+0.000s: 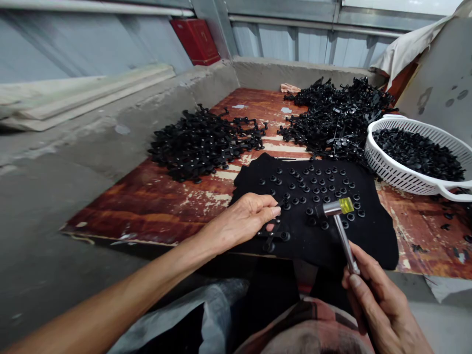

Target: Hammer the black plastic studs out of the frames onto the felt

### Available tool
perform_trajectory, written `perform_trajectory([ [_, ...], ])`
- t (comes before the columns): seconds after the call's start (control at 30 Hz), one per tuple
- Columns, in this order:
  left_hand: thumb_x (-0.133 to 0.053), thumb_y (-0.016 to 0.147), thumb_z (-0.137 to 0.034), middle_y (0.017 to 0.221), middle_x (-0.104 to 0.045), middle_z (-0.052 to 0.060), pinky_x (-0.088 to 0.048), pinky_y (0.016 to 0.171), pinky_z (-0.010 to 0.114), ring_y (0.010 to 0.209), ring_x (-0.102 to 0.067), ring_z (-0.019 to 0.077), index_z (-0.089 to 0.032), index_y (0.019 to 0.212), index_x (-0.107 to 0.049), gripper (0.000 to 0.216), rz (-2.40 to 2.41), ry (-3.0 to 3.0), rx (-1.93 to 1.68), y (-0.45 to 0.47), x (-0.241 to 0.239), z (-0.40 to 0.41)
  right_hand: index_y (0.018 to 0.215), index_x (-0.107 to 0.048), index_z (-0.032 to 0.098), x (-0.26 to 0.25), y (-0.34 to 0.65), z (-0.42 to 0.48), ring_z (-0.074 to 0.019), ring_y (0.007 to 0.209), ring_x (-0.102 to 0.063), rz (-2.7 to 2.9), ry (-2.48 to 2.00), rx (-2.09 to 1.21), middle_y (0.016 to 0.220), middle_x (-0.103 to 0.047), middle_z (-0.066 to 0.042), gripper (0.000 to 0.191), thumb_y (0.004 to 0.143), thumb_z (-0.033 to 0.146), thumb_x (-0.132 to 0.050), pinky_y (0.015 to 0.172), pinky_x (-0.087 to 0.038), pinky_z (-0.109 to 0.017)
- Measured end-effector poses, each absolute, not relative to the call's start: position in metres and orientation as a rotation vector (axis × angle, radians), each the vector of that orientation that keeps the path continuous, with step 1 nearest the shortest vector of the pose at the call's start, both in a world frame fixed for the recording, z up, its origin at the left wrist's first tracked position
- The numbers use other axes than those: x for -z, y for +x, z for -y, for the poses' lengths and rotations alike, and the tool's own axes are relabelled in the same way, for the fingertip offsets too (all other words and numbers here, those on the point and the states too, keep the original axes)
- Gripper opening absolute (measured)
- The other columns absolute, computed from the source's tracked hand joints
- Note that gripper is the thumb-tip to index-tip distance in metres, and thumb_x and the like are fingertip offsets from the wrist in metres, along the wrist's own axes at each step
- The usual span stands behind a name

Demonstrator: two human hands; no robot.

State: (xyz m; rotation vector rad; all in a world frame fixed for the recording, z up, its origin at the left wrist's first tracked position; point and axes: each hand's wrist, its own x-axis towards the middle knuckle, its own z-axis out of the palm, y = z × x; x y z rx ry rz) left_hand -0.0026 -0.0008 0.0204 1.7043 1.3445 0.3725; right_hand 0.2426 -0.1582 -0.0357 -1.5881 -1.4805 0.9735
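Note:
My left hand is closed on a black jointed bracket with round feet, held low over the near left part of a black cloth. Its fingers hide part of the bracket. In my right hand is a small mallet with a metal handle and a yellow-green tip. The mallet's head hovers above or rests near the cloth; I cannot tell which. Several small round black caps lie spread on the cloth, just beyond both hands.
A heap of black brackets lies at the left of the worn red-brown table. Another tangled pile sits at the back right. A white plastic basket full of small black pieces stands at the right. Concrete ledges border the table.

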Motion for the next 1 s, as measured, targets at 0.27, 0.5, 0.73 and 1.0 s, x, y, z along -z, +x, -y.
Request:
perform_trajectory([
  [0.27,-0.053,0.076,-0.04,0.053,-0.053,-0.001,-0.03,0.05,0.022,0.051,-0.041,0.0119,-0.019,0.057,-0.057,0.029,-1.353,1.752,-0.374,-0.0034,-0.0183,-0.0028,0.145,-0.05,0.027,0.0322,0.2418,0.1583,-0.0243,0.127,-0.06,1.505,-1.57,-0.934,0.139,-0.063,-0.007,0.046,0.099,0.027,-0.051,0.107,-0.046,-0.038],
  [0.5,-0.052,0.076,-0.042,0.052,-0.051,-0.002,-0.029,0.05,0.023,0.05,-0.04,0.0113,-0.019,0.056,-0.056,0.03,-1.38,1.766,-0.371,-0.0026,-0.023,-0.0006,0.148,-0.044,0.032,0.0309,0.2438,0.1581,-0.0197,0.131,-0.055,1.551,-1.583,-0.969,0.145,-0.058,-0.004,0.048,0.101,0.031,-0.049,0.107,-0.045,-0.031],
  [0.73,-0.053,0.074,-0.04,0.05,-0.051,-0.002,-0.028,0.049,0.022,0.049,-0.04,0.0113,-0.019,0.054,-0.056,0.029,-1.387,1.723,-0.383,-0.001,-0.0249,0.0003,0.148,-0.046,0.029,0.0293,0.2405,0.1561,-0.0245,0.127,-0.06,1.541,-1.591,-0.957,0.143,-0.06,-0.006,0.047,0.1,0.03,-0.049,0.109,-0.044,-0.04],
  [1.0,-0.05,0.076,-0.037,0.049,-0.051,-0.003,-0.027,0.048,0.023,0.046,-0.038,0.0108,-0.019,0.056,-0.055,0.028,-1.399,1.772,-0.373,-0.001,-0.0244,0.0004,0.15,-0.042,0.028,0.0283,0.2411,0.1574,-0.0247,0.127,-0.06,1.604,-1.57,-0.942,0.141,-0.062,-0.006,0.049,0.101,0.026,-0.046,0.107,-0.048,-0.04],
])
